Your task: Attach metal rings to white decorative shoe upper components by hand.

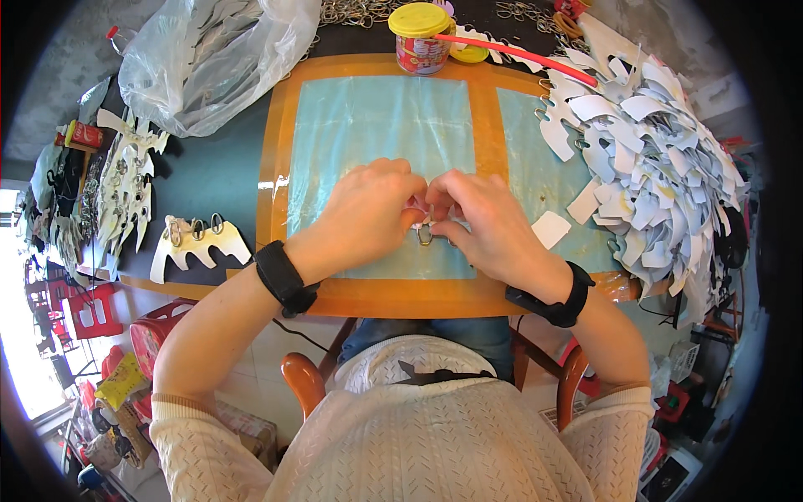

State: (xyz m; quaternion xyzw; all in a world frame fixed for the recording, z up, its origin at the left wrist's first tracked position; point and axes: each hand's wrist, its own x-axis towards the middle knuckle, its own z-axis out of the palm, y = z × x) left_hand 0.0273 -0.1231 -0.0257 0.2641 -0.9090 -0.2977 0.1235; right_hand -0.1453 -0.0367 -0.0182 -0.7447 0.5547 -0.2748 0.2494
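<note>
Over the middle of the blue-covered work surface [381, 109], my two hands meet at a small metal ring [425, 237]. My left hand [372, 205] is closed in a pinch beside it, with the fingertips bent inward. Opposite, my right hand [485, 219] pinches with thumb and forefinger just above the ring. A bit of pale material shows between the fingertips, mostly hidden, and its kind I cannot make out. To the left lies a cream scalloped piece [201, 244] with several metal rings on its prongs. A loose white piece [551, 229] rests right of my right hand.
A large heap of white cut pieces [661, 167] covers the right side. At the back stand a yellow-lidded tub [421, 38] with a red stick [519, 56] by it and a clear plastic bag [213, 71]. More ringed pieces [127, 180] lie far left.
</note>
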